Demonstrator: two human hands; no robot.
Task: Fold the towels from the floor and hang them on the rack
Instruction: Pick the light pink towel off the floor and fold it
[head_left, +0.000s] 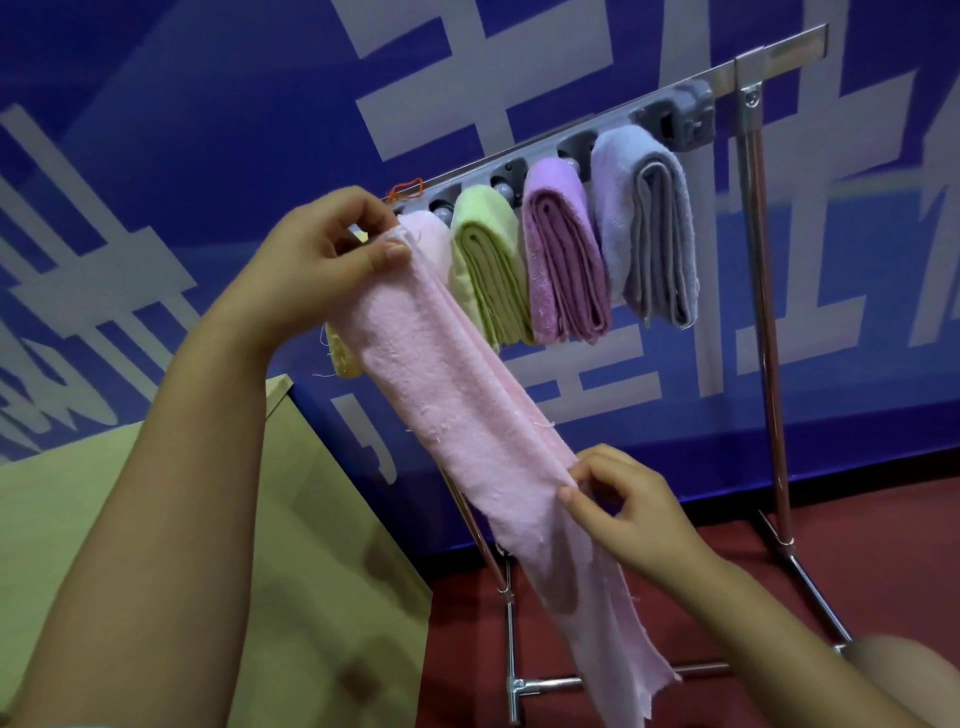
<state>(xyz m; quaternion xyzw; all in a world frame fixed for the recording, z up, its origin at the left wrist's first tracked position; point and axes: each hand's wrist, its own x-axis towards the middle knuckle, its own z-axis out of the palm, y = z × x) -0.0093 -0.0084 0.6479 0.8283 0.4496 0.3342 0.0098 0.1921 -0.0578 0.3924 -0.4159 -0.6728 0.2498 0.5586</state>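
At the chrome rack (763, 291) I see a long fuzzy pink towel (457, 415) beside folded green (485, 270), purple (563, 265), grey (654, 228) towels; left hand (322, 260) pinches its top, right hand (631, 512) pinches lower edge.

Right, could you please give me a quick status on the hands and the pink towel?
Left hand pinches pink towel top at the rack. Right hand pinches its lower edge. Towel stretched, not yet hung. Nothing in the way.
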